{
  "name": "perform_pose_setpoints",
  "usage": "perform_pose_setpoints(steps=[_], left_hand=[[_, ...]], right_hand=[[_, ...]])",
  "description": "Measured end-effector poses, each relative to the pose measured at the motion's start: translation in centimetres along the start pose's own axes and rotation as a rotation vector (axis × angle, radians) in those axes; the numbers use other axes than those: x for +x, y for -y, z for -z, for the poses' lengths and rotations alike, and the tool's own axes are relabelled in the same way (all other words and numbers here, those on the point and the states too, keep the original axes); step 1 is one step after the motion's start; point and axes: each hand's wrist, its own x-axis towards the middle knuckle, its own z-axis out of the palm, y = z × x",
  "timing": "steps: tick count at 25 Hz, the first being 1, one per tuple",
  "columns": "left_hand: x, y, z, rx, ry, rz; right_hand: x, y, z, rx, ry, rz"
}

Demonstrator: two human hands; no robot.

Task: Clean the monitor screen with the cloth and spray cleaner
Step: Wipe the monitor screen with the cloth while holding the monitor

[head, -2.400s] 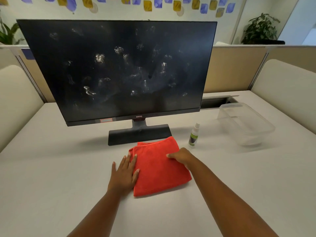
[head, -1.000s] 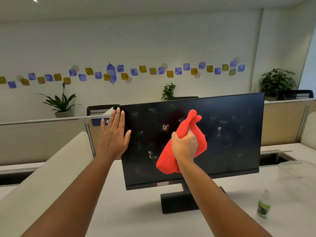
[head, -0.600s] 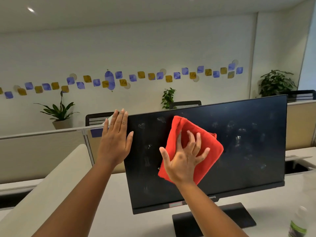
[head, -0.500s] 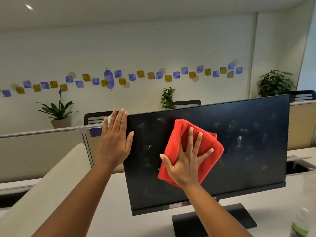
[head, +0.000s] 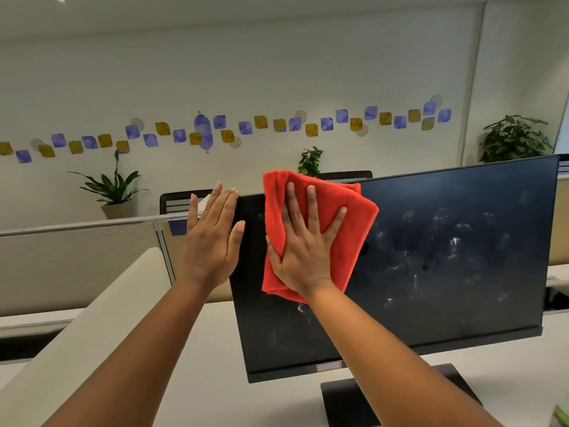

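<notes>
Right hand [head: 303, 248] open, palm flat, fingers spread, pressing red cloth [head: 354, 229] onto monitor screen [head: 446, 260] at its 10 o'clock corner; cloth top edge poking above the bezel. Left hand [head: 212, 238] open, fingers together, flat against the screen's 9 o'clock edge. Whitish smudges across the screen from centre toward 3 o'clock. Spray bottle [head: 561, 416] barely visible on desk [head: 215, 380], frame's 5 o'clock corner.
</notes>
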Motion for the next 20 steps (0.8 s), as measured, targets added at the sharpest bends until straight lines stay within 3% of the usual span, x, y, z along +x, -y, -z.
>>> perform_pose_setpoints(steps=[5,13,20], left_hand=[[0.1,0.2,0.9,-0.050,0.018,-0.016],[0.3,-0.5,1.7,-0.031,0.037,0.013],[1.0,-1.2,2.3,-0.056,0.055,0.031]], right_hand=[[-1.9,0.4,-0.4,-0.056,0.084,0.268],[-9.8,-0.9,-1.5,-0.185,0.249,0.502],[-2.2,0.0,0.1,-0.135,0.154,0.480]])
